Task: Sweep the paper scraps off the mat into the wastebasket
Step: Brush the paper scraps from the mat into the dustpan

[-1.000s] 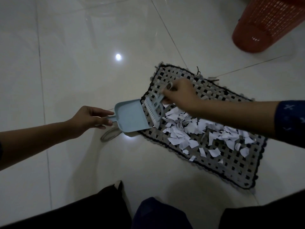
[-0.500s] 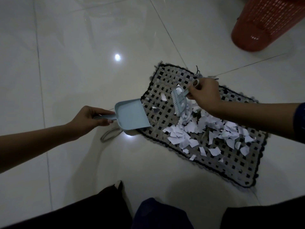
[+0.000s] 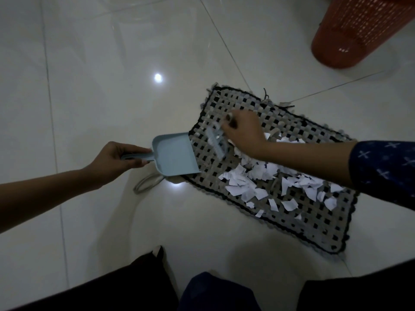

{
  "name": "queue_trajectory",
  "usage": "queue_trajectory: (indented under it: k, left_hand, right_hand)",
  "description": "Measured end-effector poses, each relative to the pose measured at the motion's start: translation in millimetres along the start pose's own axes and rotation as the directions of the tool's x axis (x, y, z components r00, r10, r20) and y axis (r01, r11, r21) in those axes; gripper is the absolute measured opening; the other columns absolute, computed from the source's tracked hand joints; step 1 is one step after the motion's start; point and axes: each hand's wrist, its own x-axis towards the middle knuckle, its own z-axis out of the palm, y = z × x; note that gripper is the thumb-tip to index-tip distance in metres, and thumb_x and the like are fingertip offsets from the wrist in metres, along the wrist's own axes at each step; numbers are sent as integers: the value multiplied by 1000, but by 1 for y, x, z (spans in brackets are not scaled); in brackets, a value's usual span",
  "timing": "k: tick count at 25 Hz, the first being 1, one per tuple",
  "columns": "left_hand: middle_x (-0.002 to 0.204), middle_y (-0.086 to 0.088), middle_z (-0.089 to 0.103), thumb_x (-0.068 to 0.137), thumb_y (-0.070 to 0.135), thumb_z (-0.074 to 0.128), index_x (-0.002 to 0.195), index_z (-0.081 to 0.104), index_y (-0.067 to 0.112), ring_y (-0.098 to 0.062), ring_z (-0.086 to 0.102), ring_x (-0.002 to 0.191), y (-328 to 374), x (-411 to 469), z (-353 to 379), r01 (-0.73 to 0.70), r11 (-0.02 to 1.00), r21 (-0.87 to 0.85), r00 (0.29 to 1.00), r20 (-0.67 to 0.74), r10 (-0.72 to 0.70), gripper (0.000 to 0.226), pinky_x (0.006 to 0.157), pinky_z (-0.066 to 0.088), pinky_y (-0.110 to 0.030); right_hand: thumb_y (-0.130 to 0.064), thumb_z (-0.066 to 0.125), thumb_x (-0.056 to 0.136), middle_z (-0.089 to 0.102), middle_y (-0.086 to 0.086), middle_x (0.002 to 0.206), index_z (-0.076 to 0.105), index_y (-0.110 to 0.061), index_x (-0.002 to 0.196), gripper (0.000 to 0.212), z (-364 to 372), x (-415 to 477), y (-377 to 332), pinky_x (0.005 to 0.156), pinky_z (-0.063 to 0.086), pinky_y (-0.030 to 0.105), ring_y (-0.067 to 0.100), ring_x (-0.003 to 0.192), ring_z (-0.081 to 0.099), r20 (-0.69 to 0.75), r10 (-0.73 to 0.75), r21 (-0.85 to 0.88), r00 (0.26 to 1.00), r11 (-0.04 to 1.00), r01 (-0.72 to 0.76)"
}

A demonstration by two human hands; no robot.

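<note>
A woven grey and black mat [image 3: 292, 223] lies on the tiled floor. White paper scraps [image 3: 253, 182] cover its middle and right part. My left hand [image 3: 114, 159] grips the handle of a light blue dustpan [image 3: 174, 154], whose mouth sits at the mat's left edge. My right hand [image 3: 243, 130] holds a small light blue brush [image 3: 216, 142] just right of the dustpan, bristles down on the mat, blurred by motion. The red mesh wastebasket [image 3: 359, 30] stands at the far right, well beyond the mat.
A grey loop [image 3: 146, 184] lies on the floor under the dustpan. My dark-clothed knees [image 3: 134, 283] fill the bottom edge. Glossy white tiles surround the mat on the left and far side.
My right hand swung the brush back to the right over the scraps, then left again toward the dustpan. The dustpan and my left hand stayed in place.
</note>
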Motion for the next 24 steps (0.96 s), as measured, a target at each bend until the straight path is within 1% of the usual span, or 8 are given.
queue_trajectory:
  k: [2,5,8,12,16,21,22,24]
  left_hand:
    - [86,22,72,76,-4,69,102,70,16,-3,68,87,2,3,5,-12,1000,-5,1000,12,12,33,76,49,-10]
    - [86,22,72,76,-5,69,101,70,17,-2,68,87,8,10,11,-26,1000,-10,999,39,26,34,77,50,-11]
    - [87,18,73,75,-5,69,94,74,29,-1,68,85,9,17,14,-33,999,-9,999,42,34,39,77,50,-11]
    - [83,18,73,74,-5,70,88,75,33,2,67,81,10,23,14,-40,999,-14,999,25,40,41,73,48,-8]
    - [82,24,71,75,-6,68,100,70,18,3,67,82,16,28,27,-52,999,-4,997,49,52,34,74,48,-8]
    - [92,25,69,75,-3,70,106,68,11,0,68,83,26,48,44,-91,996,15,991,96,89,34,73,49,-8]
    - [89,25,70,75,-4,70,105,69,11,-1,68,83,26,52,48,-95,995,15,991,100,93,33,72,49,-9]
    - [85,23,71,75,-3,70,103,70,14,-5,68,82,28,59,54,-91,996,16,991,103,89,32,72,53,-13]
  right_hand:
    - [-9,54,92,65,19,70,61,3,73,24,-20,9,14,58,53,37,23,59,59,-81,85,-10,993,996,-86]
    - [-10,55,89,66,31,76,60,10,74,26,-38,13,33,68,59,47,34,68,67,-169,139,20,976,990,-138]
    - [-10,56,91,69,24,77,64,6,80,21,-25,5,12,69,59,39,32,70,68,-123,90,54,988,995,-84]
    - [-9,54,91,60,21,65,55,-1,66,26,-2,2,-2,58,44,31,22,58,51,-1,-1,-21,1000,1000,1]
    - [-8,54,91,69,28,79,63,10,78,24,-34,16,26,65,59,41,28,65,66,-113,169,-9,979,985,-172]
    - [-5,57,89,70,24,81,65,12,88,19,-81,6,52,64,63,34,20,64,72,-216,327,285,920,922,-261]
    - [-6,57,89,70,24,81,66,10,86,19,-89,5,55,65,63,37,21,64,72,-251,313,275,916,930,-242]
    - [-12,55,87,70,23,75,66,5,79,22,-103,4,63,68,61,45,28,66,71,-342,227,111,912,973,-201]
